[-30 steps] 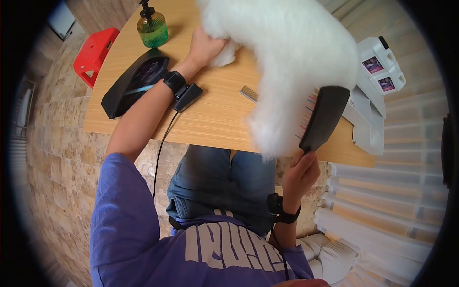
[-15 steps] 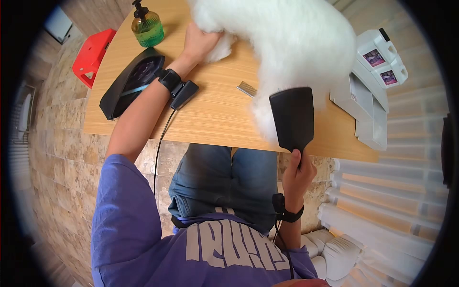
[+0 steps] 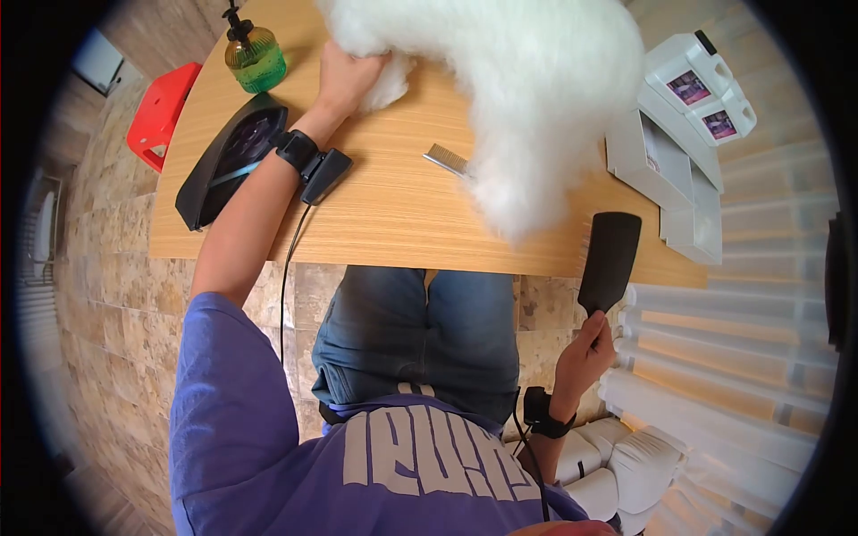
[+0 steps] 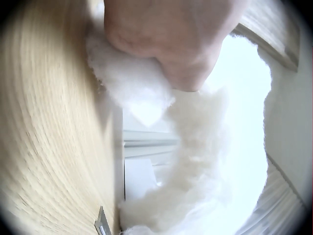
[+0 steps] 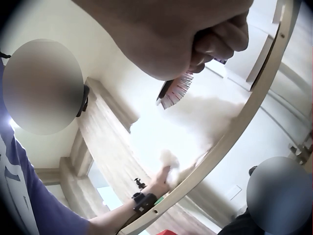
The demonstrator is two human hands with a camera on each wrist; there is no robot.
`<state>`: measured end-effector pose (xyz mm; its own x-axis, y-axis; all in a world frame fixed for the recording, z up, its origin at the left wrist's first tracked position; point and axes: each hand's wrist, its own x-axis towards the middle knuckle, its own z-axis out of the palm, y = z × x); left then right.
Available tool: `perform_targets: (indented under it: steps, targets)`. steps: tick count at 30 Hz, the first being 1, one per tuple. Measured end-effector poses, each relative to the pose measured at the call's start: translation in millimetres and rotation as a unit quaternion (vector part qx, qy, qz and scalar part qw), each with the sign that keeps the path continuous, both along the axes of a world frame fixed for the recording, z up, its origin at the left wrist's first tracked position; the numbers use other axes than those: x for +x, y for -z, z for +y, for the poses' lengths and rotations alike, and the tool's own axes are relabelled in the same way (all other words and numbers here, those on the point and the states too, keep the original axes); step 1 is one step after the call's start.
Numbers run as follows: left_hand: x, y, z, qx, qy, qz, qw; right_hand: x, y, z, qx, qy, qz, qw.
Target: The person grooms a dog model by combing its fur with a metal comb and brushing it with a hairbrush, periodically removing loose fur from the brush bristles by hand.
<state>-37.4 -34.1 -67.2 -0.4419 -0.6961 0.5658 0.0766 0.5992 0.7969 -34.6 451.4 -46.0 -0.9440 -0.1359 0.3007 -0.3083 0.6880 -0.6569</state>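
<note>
A fluffy white dog (image 3: 545, 89) stands on the wooden table (image 3: 375, 223); its head is out of the head view. My left hand (image 3: 347, 79) grips one of its legs low down, and the furry paw (image 4: 132, 83) shows below that hand in the left wrist view. In my right hand (image 3: 585, 357) is the handle of a black paddle hairbrush (image 3: 610, 259), held past the table's front edge and apart from the fur. Its pink bristles (image 5: 178, 93) face the dog. A metal comb (image 3: 446, 160) lies beside the dog's nearer leg.
On the left are a black zip pouch (image 3: 198, 195) and a pump bottle (image 3: 255, 64) of green liquid. A red stool (image 3: 163, 114) stands beyond. White jugs (image 3: 666, 67) and white trays (image 3: 688, 234) are at right. Another person (image 5: 279, 196) shows in the right wrist view.
The hairbrush has come away from the dog's fur, turning and moving back toward me and to the right. My left hand keeps its hold on the leg.
</note>
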Motion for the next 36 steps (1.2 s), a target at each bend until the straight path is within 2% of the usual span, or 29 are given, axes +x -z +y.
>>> perform_targets:
  steps: [2, 3, 5, 6, 8, 13, 15, 18, 22, 24, 27, 31, 34, 36]
  targets:
    - [1.0, -3.9, 2.7, -0.003, 0.004, 0.004, 1.000, 2.6, -4.4, -10.7, 0.006, -0.057, 0.048, 0.997]
    - [1.1, -5.1, 4.6, -0.004, 0.006, 0.008, 1.000, 4.8, -6.4, -19.1, 0.006, -0.053, 0.047, 0.997]
    - [1.0, -5.6, 7.1, 0.000, 0.016, 0.006, 1.000, 9.0, -16.1, -50.4, 0.003, -0.169, 0.042, 0.985]
    - [1.4, -6.2, 7.5, 0.004, 0.023, 0.004, 1.000, 7.2, -16.1, -60.4, 0.001, -0.167, 0.041, 0.985]
    - [0.5, -5.6, 8.8, 0.002, 0.031, 0.014, 0.999, 3.6, -14.6, -76.8, 0.070, -0.179, 0.058, 0.980]
    - [-2.4, 1.1, 5.3, -0.025, 0.017, 0.001, 1.000, -26.9, -7.8, -66.9, 0.093, -0.129, 0.091, 0.983]
    - [-2.5, -1.8, 8.5, -0.064, 0.035, -0.024, 0.997, -41.6, -7.2, -60.3, 0.095, -0.066, 0.076, 0.990]
    - [-3.3, -6.1, 16.7, -0.088, 0.076, -0.003, 0.993, -53.5, -17.8, -60.4, 0.073, -0.048, 0.065, 0.994]
    - [-8.2, -1.2, 14.4, -0.105, 0.090, 0.022, 0.990, -52.5, -28.2, -61.4, 0.045, -0.055, 0.061, 0.996]
    - [-7.4, -0.4, 11.8, -0.065, 0.091, -0.007, 0.994, -48.3, -31.8, -56.8, -0.011, -0.121, 0.081, 0.989]
    - [-2.6, -7.3, 17.0, -0.044, 0.084, -0.017, 0.995, -45.6, -45.2, -62.4, -0.035, -0.137, 0.129, 0.982]
    - [-4.0, -10.1, 17.1, -0.062, 0.103, 0.007, 0.993, -62.1, -85.6, -103.3, -0.096, -0.092, 0.167, 0.977]
    - [-0.2, -13.4, 18.7, -0.058, 0.098, -0.009, 0.993, -85.0, -93.9, -125.5, -0.116, -0.072, 0.216, 0.967]
    - [-1.6, -12.4, 17.1, -0.072, 0.085, -0.004, 0.994, -99.4, -81.2, -131.3, -0.059, -0.088, 0.208, 0.972]
